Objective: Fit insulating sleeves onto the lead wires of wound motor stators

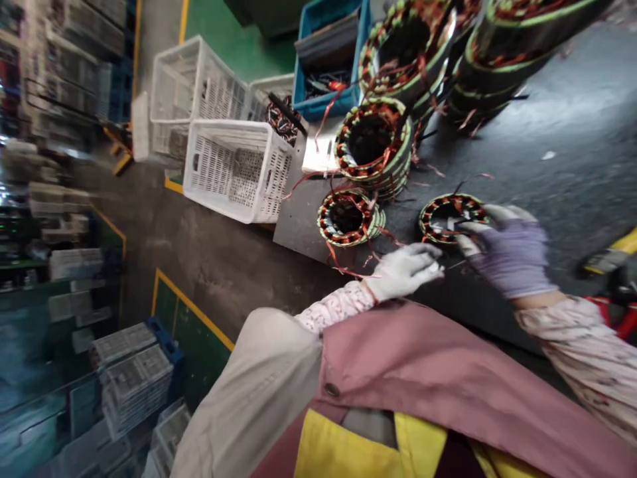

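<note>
Two gloved hands work at a dark workbench [557,126]. The right hand [512,252], in a purple glove, is closed in a pinch on the rim of a wound stator [428,219] lying flat, a hold at the edge that leaves the copper windings clear. The left hand [404,271], in a white glove, has its fingers loosely together near that stator; whether it grips anything thin cannot be told. Just beyond lies a second stator [326,216], red lead wires [343,269] trailing from it, beside a stack of stators [403,143], while white plastic crates [239,169] and a blue bin [311,86] stand past the bench
</note>
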`<action>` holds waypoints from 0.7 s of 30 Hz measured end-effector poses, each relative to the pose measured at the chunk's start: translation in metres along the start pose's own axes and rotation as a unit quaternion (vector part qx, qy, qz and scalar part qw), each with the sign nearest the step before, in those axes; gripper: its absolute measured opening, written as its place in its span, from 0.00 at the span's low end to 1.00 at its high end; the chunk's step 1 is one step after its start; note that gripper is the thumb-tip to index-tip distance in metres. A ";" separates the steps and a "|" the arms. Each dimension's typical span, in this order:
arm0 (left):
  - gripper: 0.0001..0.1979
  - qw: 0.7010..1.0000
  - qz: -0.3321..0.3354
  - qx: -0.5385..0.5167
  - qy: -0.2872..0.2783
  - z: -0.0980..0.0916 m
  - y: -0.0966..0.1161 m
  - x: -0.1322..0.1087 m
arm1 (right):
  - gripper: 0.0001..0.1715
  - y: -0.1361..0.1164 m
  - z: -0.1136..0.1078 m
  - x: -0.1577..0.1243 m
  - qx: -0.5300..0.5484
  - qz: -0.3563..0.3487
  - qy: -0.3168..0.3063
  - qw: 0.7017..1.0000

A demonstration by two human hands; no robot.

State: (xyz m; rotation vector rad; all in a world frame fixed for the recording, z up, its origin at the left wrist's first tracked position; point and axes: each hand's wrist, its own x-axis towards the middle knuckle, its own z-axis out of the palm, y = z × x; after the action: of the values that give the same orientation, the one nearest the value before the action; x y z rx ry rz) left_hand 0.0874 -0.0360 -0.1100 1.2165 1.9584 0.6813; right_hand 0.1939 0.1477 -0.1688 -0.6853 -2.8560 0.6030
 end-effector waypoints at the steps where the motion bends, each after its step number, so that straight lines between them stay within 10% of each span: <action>1: 0.16 0.999 -0.026 0.022 0.029 0.004 0.001 0.018 | 0.21 -0.006 0.006 0.003 -0.002 0.014 -0.020 1.000; 5: 0.17 0.984 -0.144 0.058 0.086 0.017 -0.006 0.056 | 0.21 -0.028 0.026 0.017 0.011 0.074 -0.073 0.995; 9: 0.15 0.986 -0.132 0.099 0.024 0.030 -0.013 0.044 | 0.18 -0.026 0.036 0.013 0.068 0.097 -0.050 0.992; 15: 0.15 0.985 -0.122 0.119 0.022 0.034 -0.003 0.025 | 0.21 0.009 0.022 -0.019 0.025 -0.033 0.034 0.999; 21: 0.28 0.957 -0.189 0.219 -0.007 0.026 0.024 0.056 | 0.24 0.023 0.016 -0.017 -0.076 -0.145 -0.034 0.986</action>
State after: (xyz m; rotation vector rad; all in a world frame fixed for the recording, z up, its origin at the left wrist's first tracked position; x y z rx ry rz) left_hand 0.1045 0.0259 -0.1251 1.0353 2.3169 0.0404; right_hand 0.2145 0.1526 -0.1937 -0.2619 -3.0067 0.3744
